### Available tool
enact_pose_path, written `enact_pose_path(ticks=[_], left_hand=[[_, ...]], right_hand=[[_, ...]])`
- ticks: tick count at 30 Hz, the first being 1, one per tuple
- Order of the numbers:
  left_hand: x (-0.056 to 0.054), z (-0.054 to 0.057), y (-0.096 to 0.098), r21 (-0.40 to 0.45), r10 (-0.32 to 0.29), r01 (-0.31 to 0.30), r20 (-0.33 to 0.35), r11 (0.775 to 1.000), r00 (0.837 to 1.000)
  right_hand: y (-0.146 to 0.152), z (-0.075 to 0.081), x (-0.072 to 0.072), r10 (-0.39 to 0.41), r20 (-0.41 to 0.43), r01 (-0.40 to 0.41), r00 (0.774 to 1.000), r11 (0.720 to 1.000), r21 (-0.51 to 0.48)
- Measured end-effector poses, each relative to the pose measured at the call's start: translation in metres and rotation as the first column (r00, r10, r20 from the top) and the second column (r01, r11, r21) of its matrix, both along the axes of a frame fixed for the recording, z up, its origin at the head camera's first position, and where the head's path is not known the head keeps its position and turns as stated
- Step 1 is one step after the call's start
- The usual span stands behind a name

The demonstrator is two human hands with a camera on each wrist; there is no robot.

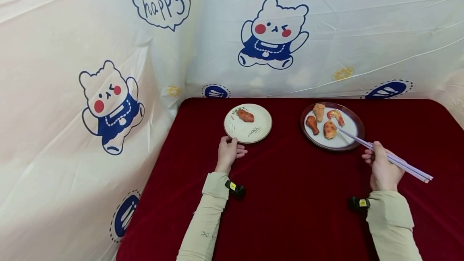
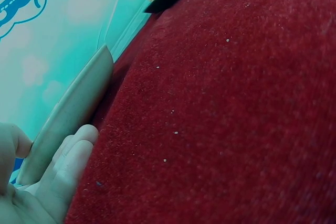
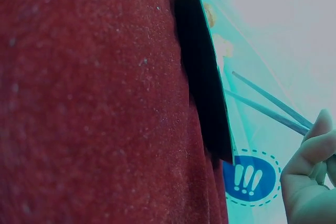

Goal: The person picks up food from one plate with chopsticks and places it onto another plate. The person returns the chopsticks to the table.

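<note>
My left hand (image 1: 229, 152) holds the near rim of a small white plate (image 1: 235, 133), thumb at the rim and fingers along its underside in the left wrist view. A glazed chicken wing (image 1: 246, 116) lies on this plate. My right hand (image 1: 385, 168) grips a pair of pale purple chopsticks (image 1: 398, 162). Their tips reach over a dark-rimmed round plate (image 1: 348, 142), right at the edge of a browned chicken piece (image 1: 330, 130). Also on that plate are a drumstick (image 1: 312, 125), a fried chicken piece (image 1: 319, 112) and a shrimp (image 1: 336, 117). The right wrist view shows the chopsticks' tips spread apart.
A dark red velvet cloth (image 1: 290, 196) covers the table, whose back edge runs just behind both plates. Pale printed curtains (image 1: 217, 23) with cartoon bears hang behind and to the left. The dark-rimmed plate's side (image 3: 202, 77) stands tall in the right wrist view.
</note>
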State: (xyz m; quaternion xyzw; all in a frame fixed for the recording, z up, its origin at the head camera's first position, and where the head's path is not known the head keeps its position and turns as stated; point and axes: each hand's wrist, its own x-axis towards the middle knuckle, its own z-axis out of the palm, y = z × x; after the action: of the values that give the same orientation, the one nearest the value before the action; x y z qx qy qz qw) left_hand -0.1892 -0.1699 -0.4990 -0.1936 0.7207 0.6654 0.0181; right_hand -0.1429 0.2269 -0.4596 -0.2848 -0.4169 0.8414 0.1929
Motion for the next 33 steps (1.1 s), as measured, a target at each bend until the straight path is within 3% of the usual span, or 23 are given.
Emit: enact_pose_path(ticks=[13,19,25,28,33], left_hand=[[-0.001,0.001,-0.001,-0.002,-0.004,0.004,0.007,1.000,1.000],[0.001,0.002,-0.001,0.005,-0.004,0.004,0.002,1.000,1.000],[0.001,0.002,-0.001,0.006,-0.003,0.003,-0.001,1.000,1.000],[0.001,0.002,-0.002,0.007,-0.006,0.006,-0.003,1.000,1.000],[0.002,0.001,-0.001,0.012,-0.013,0.013,-0.010,1.000,1.000]], right_hand=[[-0.004,0.002,-0.003,-0.013,-0.069,0.015,0.998,0.999,0.028],[-0.007,0.005,-0.002,0.035,-0.077,-0.032,0.996,0.999,0.035],[-0.016,0.005,-0.006,0.079,-0.143,-0.065,0.987,0.993,0.102],[-0.025,0.005,-0.009,0.126,-0.163,-0.094,0.979,0.977,0.193],[-0.041,0.008,-0.013,0.252,-0.145,-0.194,0.957,0.926,0.324]])
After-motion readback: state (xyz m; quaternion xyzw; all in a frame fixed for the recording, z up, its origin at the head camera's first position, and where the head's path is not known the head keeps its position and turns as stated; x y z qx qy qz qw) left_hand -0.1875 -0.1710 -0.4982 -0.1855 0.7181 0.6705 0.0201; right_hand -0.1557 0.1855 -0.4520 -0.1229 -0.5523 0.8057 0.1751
